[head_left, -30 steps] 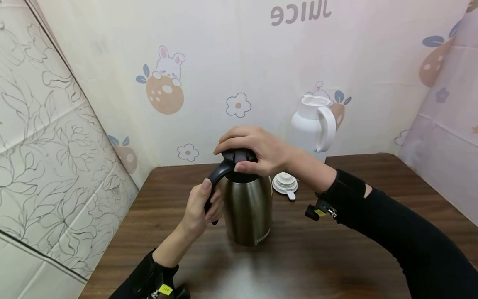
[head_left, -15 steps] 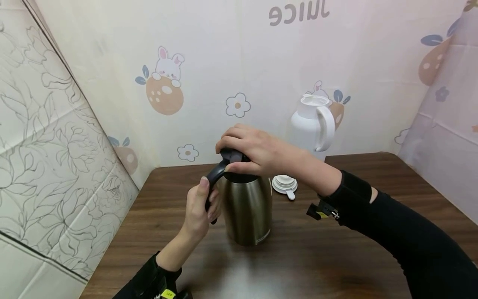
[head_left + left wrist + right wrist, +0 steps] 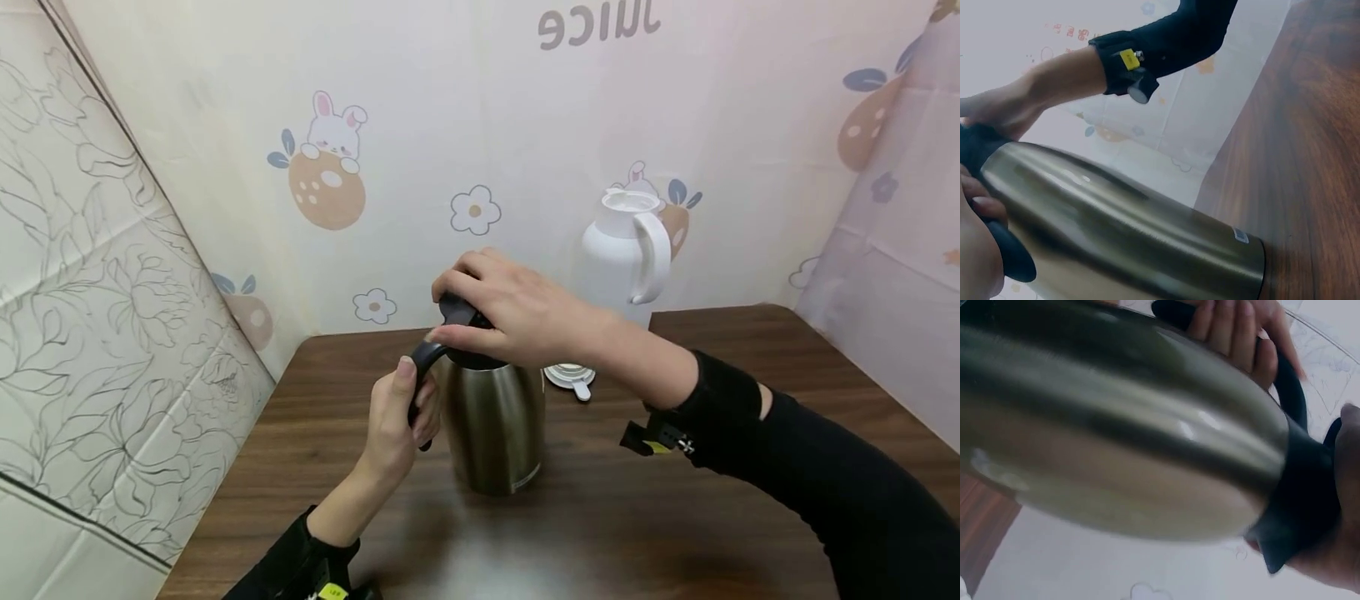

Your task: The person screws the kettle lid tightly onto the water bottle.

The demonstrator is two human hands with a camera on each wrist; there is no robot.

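Peeking past one wrist (image 3: pixel 618 350), a white lid (image 3: pixel 568 378) neighbours the steel jug (image 3: pixel 495 433).

You have one left hand (image 3: pixel 397 421) and one right hand (image 3: pixel 517 310), so two hands in total. You see one metal jug (image 3: pixel 495 429) and one white jug (image 3: pixel 609 250), which makes two jugs. One black handle (image 3: pixel 425 357) and one white handle (image 3: pixel 661 258) give you two handles. You count also one black lid (image 3: pixel 455 309) and one white lid (image 3: pixel 564 377), thus two lids. You find one table (image 3: pixel 660 517) and two printed rabbits (image 3: pixel 334 133).
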